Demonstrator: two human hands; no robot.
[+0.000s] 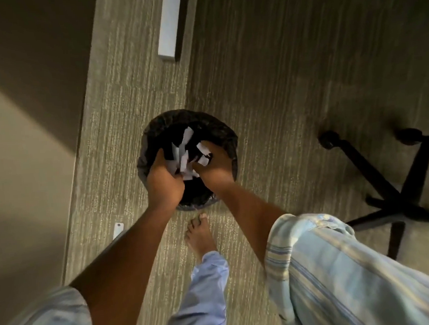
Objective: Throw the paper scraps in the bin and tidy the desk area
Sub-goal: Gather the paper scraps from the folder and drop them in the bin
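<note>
Both hands — left hand (164, 181) and right hand (215, 166) — cup the paper scraps (185, 156) in a closed grip over the black-lined bin (225, 136), not yet released — tidying presumably remains.

The bin (153, 131) is lined in glossy black. The scraps (185, 154) over it are white with a faint bluish tint. The carpet (266, 82) is olive-grey, streaked with fine pale lines. The sleeve (342, 267) is pale blue with cream and darker blue stripes; the trouser leg (204, 290) is plain light blue. The chair base (398, 195) is black. The wall (18, 163) is beige.
</note>
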